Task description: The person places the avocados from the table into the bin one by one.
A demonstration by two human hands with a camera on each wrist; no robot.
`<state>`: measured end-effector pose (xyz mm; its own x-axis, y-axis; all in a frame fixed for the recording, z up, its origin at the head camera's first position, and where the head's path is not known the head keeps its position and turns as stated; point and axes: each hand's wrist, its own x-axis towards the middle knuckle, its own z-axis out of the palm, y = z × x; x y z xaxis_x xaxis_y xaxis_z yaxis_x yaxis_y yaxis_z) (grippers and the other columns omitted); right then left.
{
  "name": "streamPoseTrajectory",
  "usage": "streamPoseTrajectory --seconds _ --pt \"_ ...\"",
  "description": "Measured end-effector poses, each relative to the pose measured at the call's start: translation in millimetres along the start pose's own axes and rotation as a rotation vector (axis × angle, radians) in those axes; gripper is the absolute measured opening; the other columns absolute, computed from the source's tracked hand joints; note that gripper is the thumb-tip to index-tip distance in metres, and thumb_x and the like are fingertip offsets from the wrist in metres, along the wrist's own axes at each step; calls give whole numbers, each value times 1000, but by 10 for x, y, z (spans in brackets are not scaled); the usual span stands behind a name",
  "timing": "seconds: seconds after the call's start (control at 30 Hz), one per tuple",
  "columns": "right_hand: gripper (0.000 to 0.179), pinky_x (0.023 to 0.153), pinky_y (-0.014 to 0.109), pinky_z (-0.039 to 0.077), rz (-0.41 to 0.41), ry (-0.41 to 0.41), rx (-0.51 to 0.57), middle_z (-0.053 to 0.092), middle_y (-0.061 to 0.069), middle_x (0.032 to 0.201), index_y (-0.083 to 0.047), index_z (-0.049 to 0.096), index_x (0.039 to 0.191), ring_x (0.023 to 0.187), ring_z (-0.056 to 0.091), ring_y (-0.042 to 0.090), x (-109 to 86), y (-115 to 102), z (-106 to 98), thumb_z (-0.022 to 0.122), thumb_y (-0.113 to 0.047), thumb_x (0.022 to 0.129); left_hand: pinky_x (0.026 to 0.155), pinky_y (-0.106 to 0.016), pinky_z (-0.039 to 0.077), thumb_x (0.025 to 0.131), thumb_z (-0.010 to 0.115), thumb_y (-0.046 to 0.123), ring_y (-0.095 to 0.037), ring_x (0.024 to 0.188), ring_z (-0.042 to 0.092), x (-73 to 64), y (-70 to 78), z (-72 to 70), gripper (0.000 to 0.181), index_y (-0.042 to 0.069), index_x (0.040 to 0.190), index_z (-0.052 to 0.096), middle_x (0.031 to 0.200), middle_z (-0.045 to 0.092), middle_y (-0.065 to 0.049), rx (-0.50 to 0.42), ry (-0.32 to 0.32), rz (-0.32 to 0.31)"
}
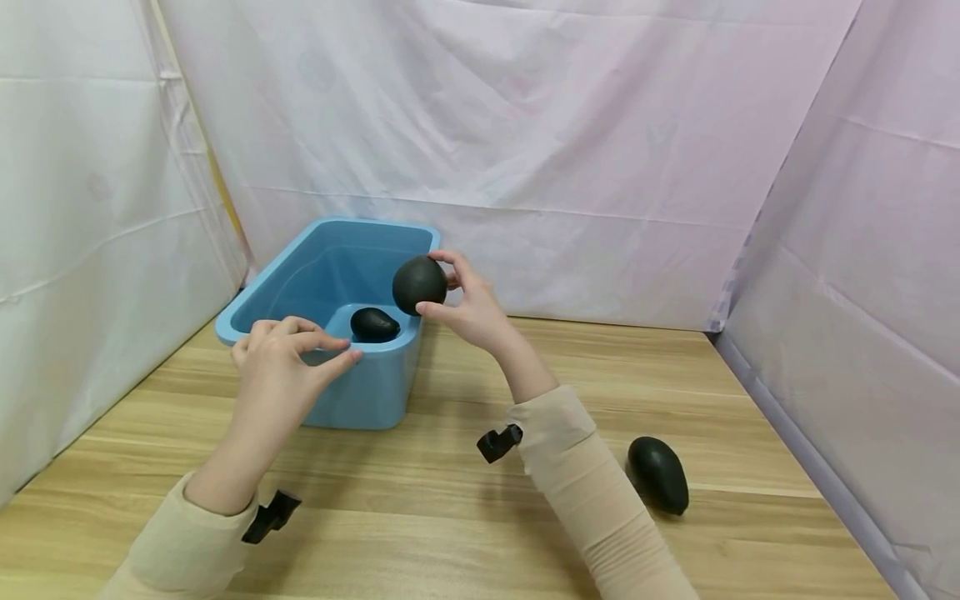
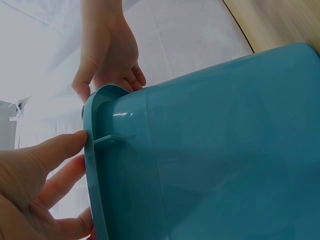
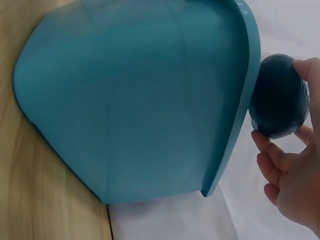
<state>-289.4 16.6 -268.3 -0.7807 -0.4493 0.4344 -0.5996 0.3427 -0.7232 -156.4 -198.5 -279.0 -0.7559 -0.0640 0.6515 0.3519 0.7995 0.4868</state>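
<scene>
Watching from my remote station, head feed first: white sheets (image 1: pixel 480 125) with a pinkish cast hang on the far side and both flanks. Before them, a wood-grain table (image 1: pixel 435 508). On it, left of centre and towards the back, a blue tub (image 1: pixel 360 392), upright, mouth up. Two beige sleeves (image 1: pixel 592 508) reach in from the near edge. Left hand (image 1: pixel 281 362) at the tub's front rim: fingers bent, thumb and forefinger a small gap apart; my left wrist feed puts the fingertips right at the rim, though I cannot tell whether they pinch it. Right hand (image 1: pixel 476 308) is up at the tub's right side, part-closed, thumb and fingers gripping the held avocado (image 1: pixel 415 285), dark and round from my head view, by its sides. I have it level with the right rim; contact with the rim I cannot judge. A second avocado (image 1: pixel 373 324), dark and glossy, lies inside the tub near the front right corner. A third avocado (image 1: pixel 658 475) rests on its side on the table, just right of the right sleeve. Smallest noted: a black clip (image 1: pixel 272 517) at the left cuff, another black clip (image 1: pixel 498 443) at the right.
</scene>
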Motion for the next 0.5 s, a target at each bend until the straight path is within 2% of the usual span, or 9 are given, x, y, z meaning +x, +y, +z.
streamPoseTrajectory --seconds 0.5 --pt "66 78 43 38 -5 22 -30 51 -2 104 -33 37 132 101 45 16 44 -11 167 69 -41 75 84 -58 16 69 78 27 -30 93 39 -7 6 -2 23 9 83 74 87 58 -6 3 -5 -1"
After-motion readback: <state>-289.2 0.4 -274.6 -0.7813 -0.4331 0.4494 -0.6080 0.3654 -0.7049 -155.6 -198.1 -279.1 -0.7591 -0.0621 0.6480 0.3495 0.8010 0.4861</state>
